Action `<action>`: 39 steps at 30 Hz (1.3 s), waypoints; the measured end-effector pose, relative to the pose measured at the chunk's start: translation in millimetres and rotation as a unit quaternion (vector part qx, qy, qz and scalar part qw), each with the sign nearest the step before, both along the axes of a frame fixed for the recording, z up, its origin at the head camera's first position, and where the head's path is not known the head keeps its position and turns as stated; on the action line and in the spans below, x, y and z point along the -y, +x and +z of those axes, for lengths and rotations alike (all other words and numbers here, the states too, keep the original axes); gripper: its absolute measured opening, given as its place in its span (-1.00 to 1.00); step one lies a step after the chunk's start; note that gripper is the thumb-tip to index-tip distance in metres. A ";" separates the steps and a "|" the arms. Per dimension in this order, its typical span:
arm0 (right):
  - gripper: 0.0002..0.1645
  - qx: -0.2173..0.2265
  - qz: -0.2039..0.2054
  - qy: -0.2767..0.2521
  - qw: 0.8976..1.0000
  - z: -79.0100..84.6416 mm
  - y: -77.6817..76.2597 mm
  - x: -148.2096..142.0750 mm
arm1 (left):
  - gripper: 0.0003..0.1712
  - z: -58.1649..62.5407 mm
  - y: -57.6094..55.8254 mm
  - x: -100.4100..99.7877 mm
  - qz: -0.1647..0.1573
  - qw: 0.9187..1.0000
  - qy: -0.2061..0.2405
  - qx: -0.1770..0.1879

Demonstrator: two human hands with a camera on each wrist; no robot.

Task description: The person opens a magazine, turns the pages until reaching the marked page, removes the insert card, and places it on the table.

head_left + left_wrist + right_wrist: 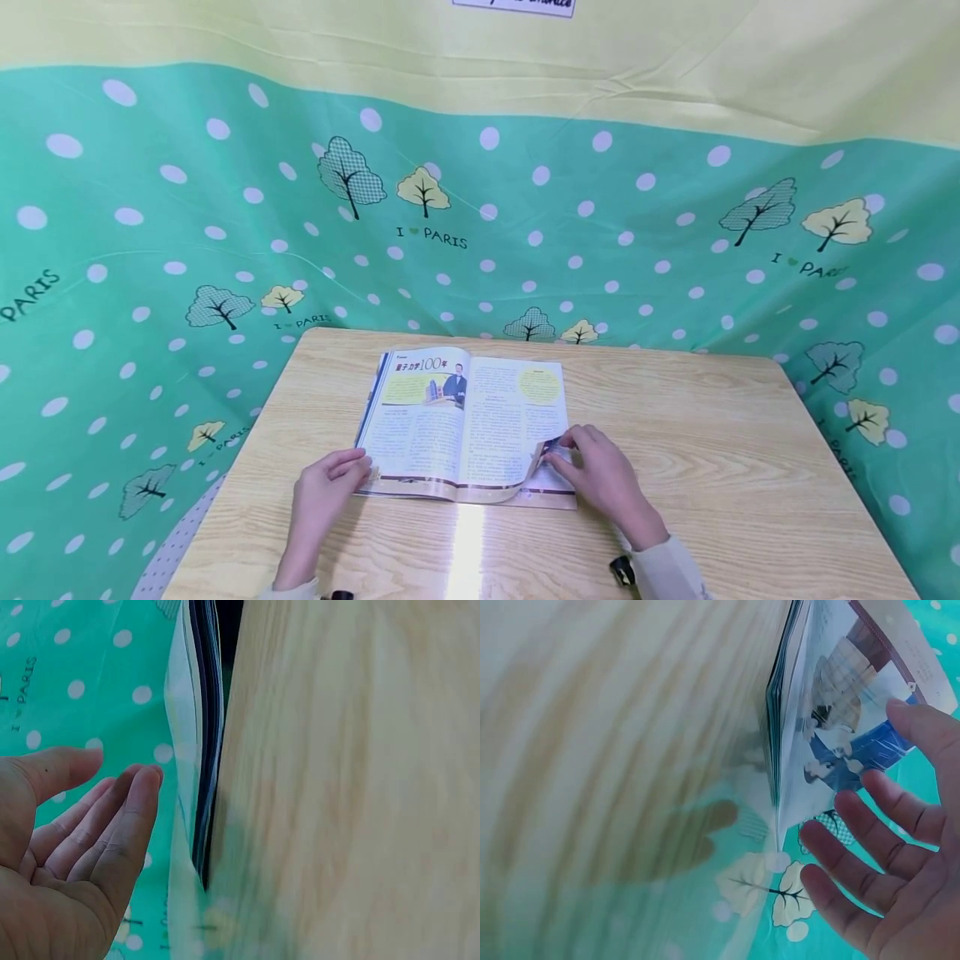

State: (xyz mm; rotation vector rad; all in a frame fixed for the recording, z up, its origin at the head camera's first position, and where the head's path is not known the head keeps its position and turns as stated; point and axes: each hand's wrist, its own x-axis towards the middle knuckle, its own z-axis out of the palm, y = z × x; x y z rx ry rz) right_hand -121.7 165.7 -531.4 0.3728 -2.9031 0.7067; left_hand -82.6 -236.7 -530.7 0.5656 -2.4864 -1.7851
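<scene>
An open magazine (420,442) lies on the wooden table. The lower outer corner of its right-hand page (542,450) is lifted and curls leftward, showing a printed picture on the underside (855,712). At that corner is my right hand (603,475), its thumb (922,724) overlapping the page's underside in the right wrist view and the other fingers spread, apart from the thumb. My left hand (326,492) rests at the magazine's lower left corner. Its fingers are relaxed and a gap shows between thumb and fingers in the left wrist view.
The pale wooden table (690,433) extends to both sides of the magazine. A green dotted curtain (480,283) with tree prints hangs behind and beside it. Dark wrist devices (622,571) show near both sleeves. A bright reflection lies on the front tabletop.
</scene>
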 end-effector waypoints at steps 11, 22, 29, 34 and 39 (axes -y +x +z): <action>-0.68 -0.051 0.052 -0.045 0.996 3.3 0.9 14.8 | -0.69 -0.5 -13.6 -49.1 -0.078 0.993 0.074 -0.057; -0.39 -0.064 0.152 -0.040 0.986 -2.8 0.6 27.4 | -0.64 0.1 -21.6 -81.2 -0.132 0.978 0.137 -0.082; -0.35 -0.023 0.166 -0.026 0.986 0.5 2.6 35.3 | -0.54 -1.6 -23.5 -101.2 -0.173 0.969 0.161 -0.078; -0.36 -0.027 0.176 -0.026 0.984 1.4 2.9 38.6 | -0.59 0.4 -22.7 -111.1 -0.188 0.961 0.187 -0.074; -0.38 -0.039 0.189 -0.027 0.981 0.4 2.4 40.1 | -0.68 0.1 -23.6 -115.0 -0.195 0.959 0.194 -0.068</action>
